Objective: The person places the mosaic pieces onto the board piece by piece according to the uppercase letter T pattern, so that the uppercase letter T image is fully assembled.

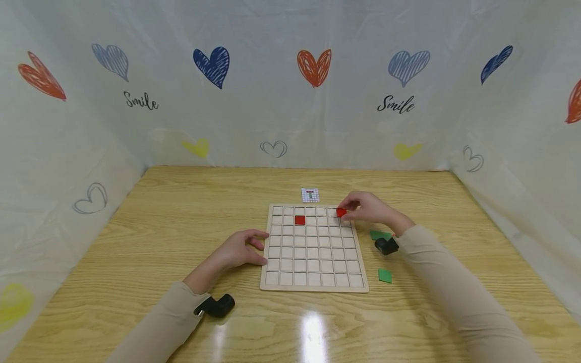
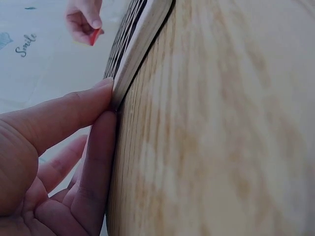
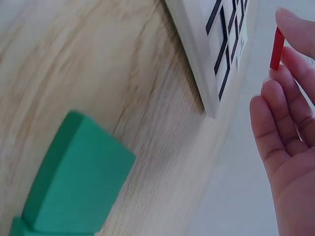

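Observation:
A pale wooden board (image 1: 313,288) with a grid of square recesses lies on the table. One red tile (image 1: 300,220) sits in its second row from the far edge, third column from the left. Over the board's far right part, my right hand (image 1: 369,207) pinches another red tile (image 3: 278,48) between thumb and fingertips; the right wrist view shows that tile edge-on, held clear of the board. My left hand (image 1: 236,249) rests at the board's left edge, thumb and fingertips touching its side, as the left wrist view (image 2: 59,162) shows up close.
Green tiles (image 1: 380,235) lie right of the board, partly hidden by the right wrist's black camera (image 1: 387,246). A single green tile (image 1: 385,276) lies nearer. Beyond the board is a small printed grid card (image 1: 310,195). A heart-patterned curtain (image 1: 272,116) encloses the wooden table (image 1: 204,201).

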The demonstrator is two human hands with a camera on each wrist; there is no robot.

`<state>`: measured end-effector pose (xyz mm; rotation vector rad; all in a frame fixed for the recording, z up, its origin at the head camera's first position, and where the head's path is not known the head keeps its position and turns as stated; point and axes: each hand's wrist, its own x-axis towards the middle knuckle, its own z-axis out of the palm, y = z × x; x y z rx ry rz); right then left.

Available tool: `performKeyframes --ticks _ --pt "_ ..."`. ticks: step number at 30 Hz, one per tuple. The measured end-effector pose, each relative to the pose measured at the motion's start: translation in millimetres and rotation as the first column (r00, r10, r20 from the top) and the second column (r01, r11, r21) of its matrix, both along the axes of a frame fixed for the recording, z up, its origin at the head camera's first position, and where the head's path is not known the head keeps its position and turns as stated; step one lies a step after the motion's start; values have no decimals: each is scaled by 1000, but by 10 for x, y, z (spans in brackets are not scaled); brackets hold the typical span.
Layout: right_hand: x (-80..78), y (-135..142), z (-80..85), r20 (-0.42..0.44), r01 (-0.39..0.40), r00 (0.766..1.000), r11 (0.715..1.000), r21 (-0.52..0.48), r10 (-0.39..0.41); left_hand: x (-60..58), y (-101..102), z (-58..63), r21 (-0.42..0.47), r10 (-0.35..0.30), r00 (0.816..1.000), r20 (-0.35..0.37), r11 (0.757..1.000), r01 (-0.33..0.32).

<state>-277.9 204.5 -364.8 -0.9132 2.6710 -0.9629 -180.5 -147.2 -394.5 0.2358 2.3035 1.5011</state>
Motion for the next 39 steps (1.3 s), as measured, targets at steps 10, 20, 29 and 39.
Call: performKeyframes --ticks 10,20,29,39 --pt "-25 -162 13 9 -21 1000 1000 -11 21 4 5 -1 1 11 1000 7 1000 -11" --pt "-42 -286 3 8 -55 998 998 -27 55 -18 2 -47 0 20 1000 14 1000 -20" --pt "-29 -420 14 21 -66 998 997 -41 67 -21 1 -44 9 22 999 25 1000 -22" --pt "-54 -555 -35 54 -81 995 996 -33 83 -29 -9 -62 3 18 1000 -11 1000 -18"
